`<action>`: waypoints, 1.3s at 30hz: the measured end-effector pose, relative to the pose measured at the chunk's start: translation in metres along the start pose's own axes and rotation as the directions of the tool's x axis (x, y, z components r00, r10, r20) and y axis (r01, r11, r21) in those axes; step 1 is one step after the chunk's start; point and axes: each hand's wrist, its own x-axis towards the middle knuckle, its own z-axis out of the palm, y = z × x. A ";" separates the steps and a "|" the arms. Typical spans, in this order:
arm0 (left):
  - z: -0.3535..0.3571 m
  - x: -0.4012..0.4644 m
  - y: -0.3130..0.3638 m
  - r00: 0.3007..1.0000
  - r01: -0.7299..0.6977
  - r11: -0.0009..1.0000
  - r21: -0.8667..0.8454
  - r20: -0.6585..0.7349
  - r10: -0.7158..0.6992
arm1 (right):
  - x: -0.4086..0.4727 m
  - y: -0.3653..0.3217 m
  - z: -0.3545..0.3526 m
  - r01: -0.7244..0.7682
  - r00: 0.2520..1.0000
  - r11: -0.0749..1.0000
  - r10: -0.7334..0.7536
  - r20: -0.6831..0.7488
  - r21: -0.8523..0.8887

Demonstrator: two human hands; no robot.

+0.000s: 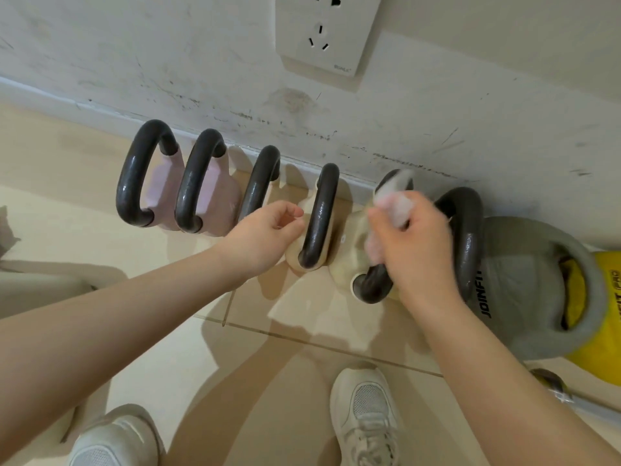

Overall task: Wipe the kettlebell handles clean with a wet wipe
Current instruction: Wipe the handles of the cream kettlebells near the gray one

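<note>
Several kettlebells stand in a row along the wall, each with a dark handle. Two pink ones (215, 193) are at the left, then cream ones. My right hand (416, 243) grips a white wet wipe (395, 205) wrapped round the dark handle (373, 284) of a cream kettlebell (349, 250); the wipe and fingers are blurred. My left hand (265, 235) hovers with loosely curled fingers beside the neighbouring handle (321, 216), holding nothing. A grey kettlebell (524, 284) with a dark handle (468, 237) stands to the right.
A yellow kettlebell (601, 317) sits at the far right behind a grey handle. A wall socket (324, 35) is above on the scuffed wall. My two white shoes (366, 412) stand on the beige tile floor.
</note>
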 end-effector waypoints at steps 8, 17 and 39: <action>0.009 0.014 0.002 0.998 0.049 0.991 -0.124 0.056 -0.043 | 0.003 0.008 0.023 -0.399 0.833 0.872 0.214 0.511 0.285; 0.007 0.019 0.002 0.992 0.079 0.975 -0.206 0.108 -0.058 | 0.015 0.012 0.075 -0.202 0.957 0.977 0.183 0.224 0.066; -0.001 0.029 0.008 0.960 -0.018 0.998 -0.059 0.280 0.034 | 0.034 0.001 0.084 -0.230 0.940 0.966 0.189 0.284 0.117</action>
